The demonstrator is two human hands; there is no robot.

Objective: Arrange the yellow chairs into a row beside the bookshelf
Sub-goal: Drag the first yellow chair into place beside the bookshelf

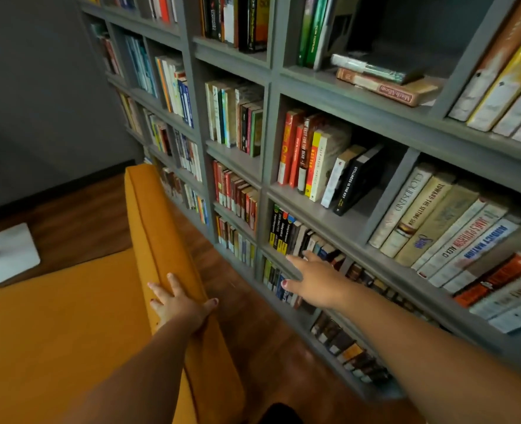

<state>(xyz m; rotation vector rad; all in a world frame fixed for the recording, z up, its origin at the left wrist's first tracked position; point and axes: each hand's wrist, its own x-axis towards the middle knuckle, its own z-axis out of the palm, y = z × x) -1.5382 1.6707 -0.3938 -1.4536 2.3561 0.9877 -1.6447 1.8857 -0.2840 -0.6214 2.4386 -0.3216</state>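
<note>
Inspection entry: I record 1 yellow chair (69, 332) in the lower left of the frame, its backrest running from centre left down to the lower middle. It stands beside the grey bookshelf (271, 87), which fills the upper and right of the frame. A strip of wooden floor (247, 316) shows between the 2. Left hand (178, 304): the grip clasps the backrest's top edge, fingers spread on the seat side, thumb hooked over the bookshelf side. Right hand (317, 281): the grip is spread, fingers straight, held out at a low shelf of books; I cannot tell whether the fingertips touch anything. A flat white base (8, 258) lies on the floor at the left edge.
</note>
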